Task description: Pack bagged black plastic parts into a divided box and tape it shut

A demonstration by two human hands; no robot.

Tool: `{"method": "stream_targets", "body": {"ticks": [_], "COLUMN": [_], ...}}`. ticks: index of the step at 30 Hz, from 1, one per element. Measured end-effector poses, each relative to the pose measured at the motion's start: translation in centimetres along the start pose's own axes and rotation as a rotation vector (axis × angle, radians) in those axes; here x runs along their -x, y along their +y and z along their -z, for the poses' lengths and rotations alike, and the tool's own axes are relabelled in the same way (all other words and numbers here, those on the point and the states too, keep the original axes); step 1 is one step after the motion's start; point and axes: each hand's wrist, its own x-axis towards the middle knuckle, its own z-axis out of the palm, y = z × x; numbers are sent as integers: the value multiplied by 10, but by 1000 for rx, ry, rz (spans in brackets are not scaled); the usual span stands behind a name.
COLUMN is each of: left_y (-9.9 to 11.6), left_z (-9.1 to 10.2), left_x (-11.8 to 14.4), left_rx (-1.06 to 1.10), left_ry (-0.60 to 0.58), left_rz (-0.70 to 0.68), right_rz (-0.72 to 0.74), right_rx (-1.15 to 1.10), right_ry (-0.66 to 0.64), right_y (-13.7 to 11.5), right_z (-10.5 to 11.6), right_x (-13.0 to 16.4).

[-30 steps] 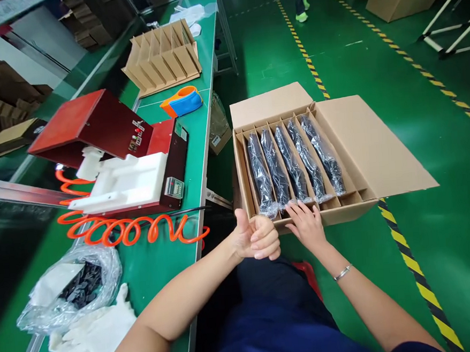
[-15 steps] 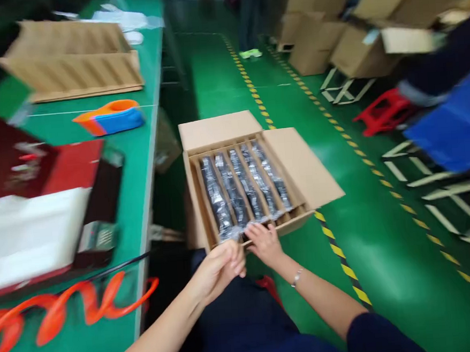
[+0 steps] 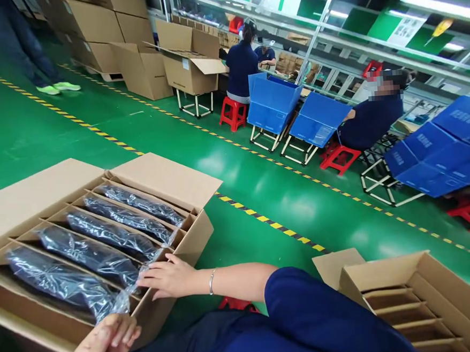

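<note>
An open cardboard box (image 3: 191, 238) stands in front of me, split by cardboard dividers. Several dark items in clear plastic bags (image 3: 102, 233) lie in its slots; the wrapping hides what kind they are. My left hand (image 3: 104, 343) is closed at the box's near edge, beside the end of the nearest bag. Whether its curled fingers pinch plastic or cardboard is hidden. Over the near wall lies my right hand (image 3: 167, 277), fingers stretched out and touching the loose plastic ends of the bags.
Another open carton (image 3: 386, 272) with dividers is at lower right. Across the taped aisle, people sit on red stools (image 3: 234, 113) by blue bins (image 3: 274, 103). Stacked cartons (image 3: 92, 30) and a standing person's legs (image 3: 20, 46) are at upper left.
My view has swung right, bringing the workers and second carton into sight and the green workbench out. Both hands stay at the box's near edge.
</note>
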Motion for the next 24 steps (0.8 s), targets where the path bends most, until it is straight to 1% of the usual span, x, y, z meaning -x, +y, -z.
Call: {"method": "stream_targets", "body": {"ticks": [3,8,13,17,20,22,24], "left_y": [3,5,6,4,5,7,10], "left_z": [-4,-6,1,6,7,3,-2], "left_x": [3,3,2,1,2,3,4], "left_rx": [0,16,53,107,63,57,108], "left_ry": [5,64,4,-16,-36,5,105], "left_rz": [-17,-33,-17,13,-6,-27,-17], "right_rz": [10,-1,6,16,18,19,19], "right_rx": [-4,-15,19,26,22,15,7], "right_ry": [-8,-25,-18,-26,-42,-61,-82], "right_y": [0,0,-1,-1,0,0,0], "right_z": [4,10,7,5,8,11,15], "right_x": [-1,-2,-1,-1,-2,-3,-3]}}
